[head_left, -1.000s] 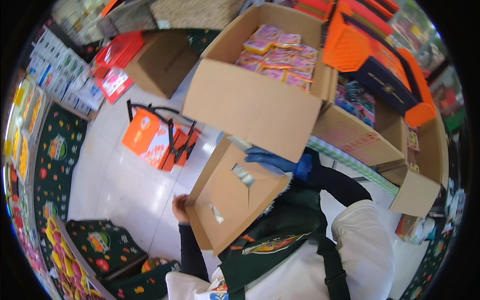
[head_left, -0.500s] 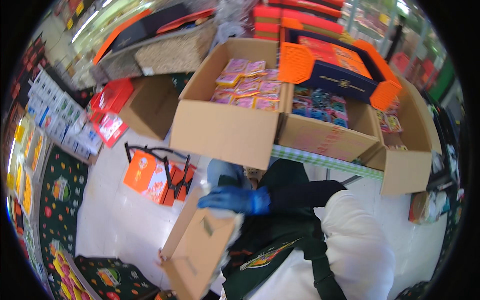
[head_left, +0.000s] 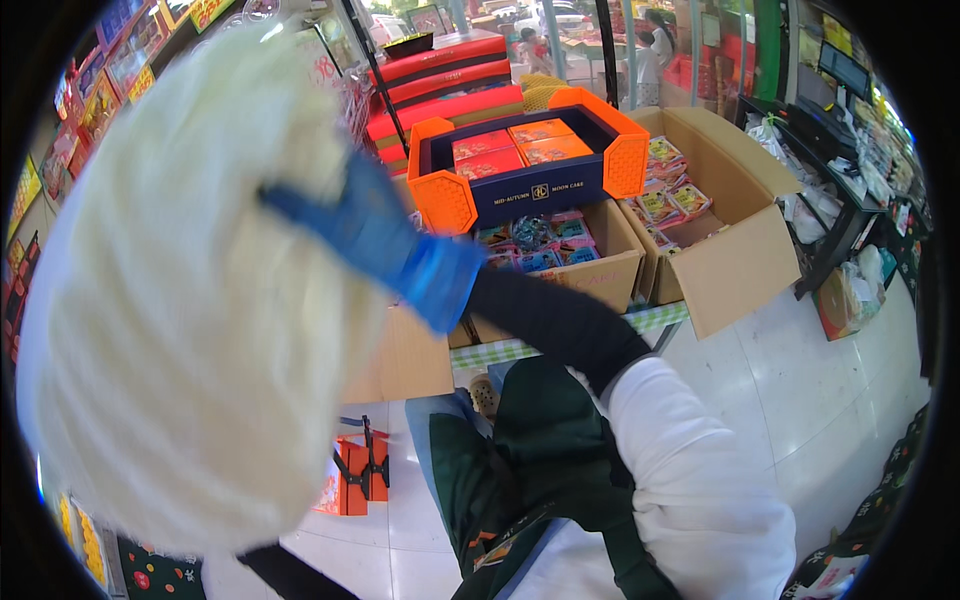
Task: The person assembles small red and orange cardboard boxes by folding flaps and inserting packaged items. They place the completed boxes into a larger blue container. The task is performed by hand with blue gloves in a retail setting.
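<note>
Right hand [head_left: 375, 235], in a blue glove, lies flat against a large pale fuzzy mass [head_left: 190, 290] that fills the left half of the view. Fingers [head_left: 300, 200] stretched out and pressed onto its surface, not curled around anything. The mass is very close to the camera and blurred (cannot tell what it is, only that it is cream-white and woolly in texture). A black sleeve runs from the glove cuff down to a white upper sleeve and a dark green apron [head_left: 530, 470].

Left hand not visible; only a dark strip of forearm shows at the lower edge under the pale mass, so its grip cannot be told.

Beyond the glove: an orange-and-navy display tray [head_left: 530, 185] holding red and orange flat boxes, resting on open cardboard cartons [head_left: 600, 275] of small colourful packets. Another open carton [head_left: 730, 250] to the right, just beside them, also with packets. Stacked red boxes [head_left: 450, 80] behind the tray. Orange item [head_left: 355, 480] on the white tiled floor [head_left: 820, 400] below.
</note>
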`<move>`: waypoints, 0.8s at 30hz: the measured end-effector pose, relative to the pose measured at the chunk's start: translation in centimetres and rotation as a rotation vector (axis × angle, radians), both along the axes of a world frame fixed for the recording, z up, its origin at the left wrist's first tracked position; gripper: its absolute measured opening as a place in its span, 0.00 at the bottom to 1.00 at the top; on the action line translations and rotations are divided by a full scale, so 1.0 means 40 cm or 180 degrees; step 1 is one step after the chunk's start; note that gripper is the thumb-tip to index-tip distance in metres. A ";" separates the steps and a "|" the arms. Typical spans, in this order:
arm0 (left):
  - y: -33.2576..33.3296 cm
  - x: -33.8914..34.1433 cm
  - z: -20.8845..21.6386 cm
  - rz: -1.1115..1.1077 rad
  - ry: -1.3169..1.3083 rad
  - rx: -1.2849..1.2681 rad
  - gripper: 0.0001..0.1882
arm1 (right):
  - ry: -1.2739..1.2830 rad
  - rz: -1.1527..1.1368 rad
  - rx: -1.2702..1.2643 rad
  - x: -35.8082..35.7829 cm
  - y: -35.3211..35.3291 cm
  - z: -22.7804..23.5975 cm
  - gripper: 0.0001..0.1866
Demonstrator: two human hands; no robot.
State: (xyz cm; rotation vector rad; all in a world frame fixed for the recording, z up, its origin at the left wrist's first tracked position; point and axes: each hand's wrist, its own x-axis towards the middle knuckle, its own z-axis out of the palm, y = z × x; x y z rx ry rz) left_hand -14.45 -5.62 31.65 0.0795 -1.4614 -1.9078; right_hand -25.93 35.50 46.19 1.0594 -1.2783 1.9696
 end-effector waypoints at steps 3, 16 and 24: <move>0.119 -0.171 0.088 -0.0617 0.0340 -0.0074 0.32 | 0.0221 -0.0787 0.0013 -0.115 0.178 0.101 0.26; 1.010 -0.679 0.233 -0.2037 0.0927 -0.0683 0.21 | -0.0924 -0.2241 0.0725 -0.460 0.841 0.081 0.32; 1.039 -0.728 0.331 -0.2894 -0.1463 -0.1086 0.29 | -0.2262 -0.2273 0.1160 -0.481 0.923 0.008 0.36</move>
